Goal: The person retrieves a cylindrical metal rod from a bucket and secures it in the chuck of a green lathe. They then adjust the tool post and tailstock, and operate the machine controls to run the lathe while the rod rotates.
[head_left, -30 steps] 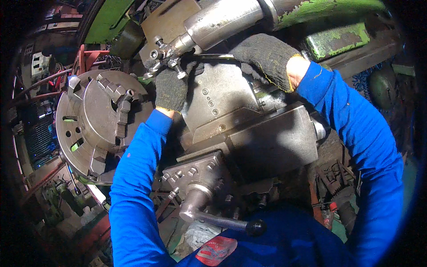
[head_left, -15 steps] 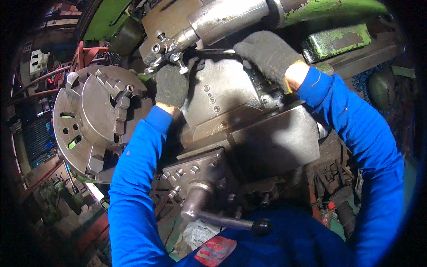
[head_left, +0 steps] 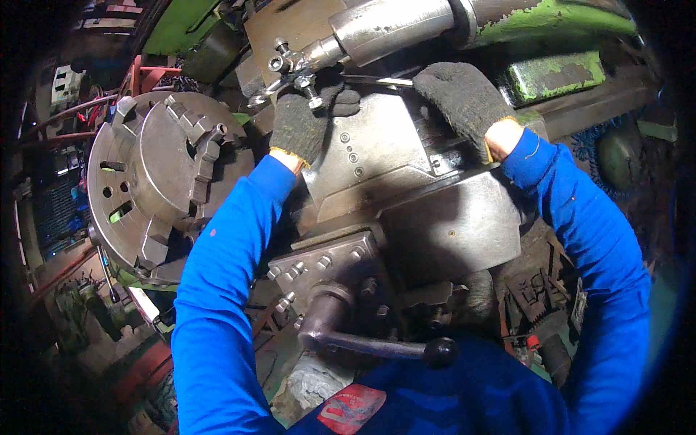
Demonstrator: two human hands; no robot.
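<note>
My left hand (head_left: 301,127), in a dark knit glove, is closed around the underside of a metal holder (head_left: 296,65) with bolts sticking out on several sides. The holder sits on the end of a thick steel cylinder (head_left: 395,29), and a spiral-fluted bit (head_left: 264,94) juts from its left. Curled fingertips show right of the lower bolt; the thumb is partly hidden. My right hand (head_left: 464,101), gloved alike, grips the right end of a slim metal bar (head_left: 380,81). The bar's left end runs toward the holder and my left hand, where its tip is hidden.
A large round chuck (head_left: 156,181) with stepped jaws stands at the left. Below my hands lies a flat metal slide (head_left: 449,225). Nearer is a square bolted tool post (head_left: 326,268) with a ball-ended lever (head_left: 391,346). A chipped green block (head_left: 554,76) sits at the right.
The whole view has shifted slightly, so the machine appears further right. More of my left hand's fingers show beside the holder. My right hand still grips the bar.
</note>
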